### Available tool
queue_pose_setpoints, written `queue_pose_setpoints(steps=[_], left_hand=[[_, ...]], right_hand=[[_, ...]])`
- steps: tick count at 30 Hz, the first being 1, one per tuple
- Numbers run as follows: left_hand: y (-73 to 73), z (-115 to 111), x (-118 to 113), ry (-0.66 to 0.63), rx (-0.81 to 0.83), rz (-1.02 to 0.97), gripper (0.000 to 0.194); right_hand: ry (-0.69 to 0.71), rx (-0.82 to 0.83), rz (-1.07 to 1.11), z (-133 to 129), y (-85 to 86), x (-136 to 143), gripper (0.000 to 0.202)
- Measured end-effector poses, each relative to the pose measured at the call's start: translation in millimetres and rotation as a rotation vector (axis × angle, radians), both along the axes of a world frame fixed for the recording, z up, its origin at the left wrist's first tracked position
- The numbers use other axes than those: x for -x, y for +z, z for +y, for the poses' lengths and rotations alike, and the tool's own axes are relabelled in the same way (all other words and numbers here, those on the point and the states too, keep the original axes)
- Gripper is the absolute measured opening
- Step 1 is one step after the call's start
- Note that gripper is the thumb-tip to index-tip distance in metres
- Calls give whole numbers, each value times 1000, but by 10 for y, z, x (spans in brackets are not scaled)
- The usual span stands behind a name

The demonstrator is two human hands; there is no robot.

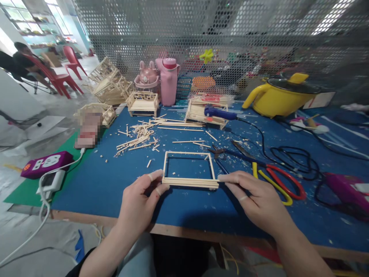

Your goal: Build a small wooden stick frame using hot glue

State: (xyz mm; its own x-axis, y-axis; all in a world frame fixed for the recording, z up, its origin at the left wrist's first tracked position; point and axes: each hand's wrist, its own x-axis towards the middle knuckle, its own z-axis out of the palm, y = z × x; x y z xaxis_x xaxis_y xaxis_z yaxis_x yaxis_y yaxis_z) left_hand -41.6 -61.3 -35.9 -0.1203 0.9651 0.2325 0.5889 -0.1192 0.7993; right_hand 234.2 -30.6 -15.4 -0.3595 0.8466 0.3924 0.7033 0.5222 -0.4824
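Observation:
A rectangular frame of thin wooden sticks stands on the blue table mat, with several sticks side by side along its near edge. My left hand pinches the near left corner between thumb and fingers. At the opposite end, my right hand has its thumb and fingers closed on the tip of a stick at the near right corner. Beyond the frame lie a pile of short sticks and a few longer loose ones. Pliers rest just right of the frame.
Red-handled scissors and yellow-handled cutters lie right. Behind are a blue glue gun with a black cord, small wooden beds, a pink bottle and a yellow pot. A phone is left; a person sits far off.

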Motion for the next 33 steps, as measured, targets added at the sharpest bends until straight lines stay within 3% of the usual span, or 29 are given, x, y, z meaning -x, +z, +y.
queue_pose_setpoints(steps=[7,12,15,21,27,33], left_hand=[[-20,-11,-10,34,115,-136,36],[29,20,-77,-11,173,-420,50],[53,36,-91,-25,218,-486,53],[17,13,-41,-24,217,-295,31],[17,-22,-44,82,95,-20,26],[29,-30,-40,81,68,30,26]], right_hand=[[-86,29,47,-14,-4,-31,16],[-44,57,36,-18,3,16,17],[-10,53,33,-14,9,47,18],[13,46,44,-5,25,50,20],[-18,71,26,-21,58,66,19],[-71,157,51,-38,73,100,12]])
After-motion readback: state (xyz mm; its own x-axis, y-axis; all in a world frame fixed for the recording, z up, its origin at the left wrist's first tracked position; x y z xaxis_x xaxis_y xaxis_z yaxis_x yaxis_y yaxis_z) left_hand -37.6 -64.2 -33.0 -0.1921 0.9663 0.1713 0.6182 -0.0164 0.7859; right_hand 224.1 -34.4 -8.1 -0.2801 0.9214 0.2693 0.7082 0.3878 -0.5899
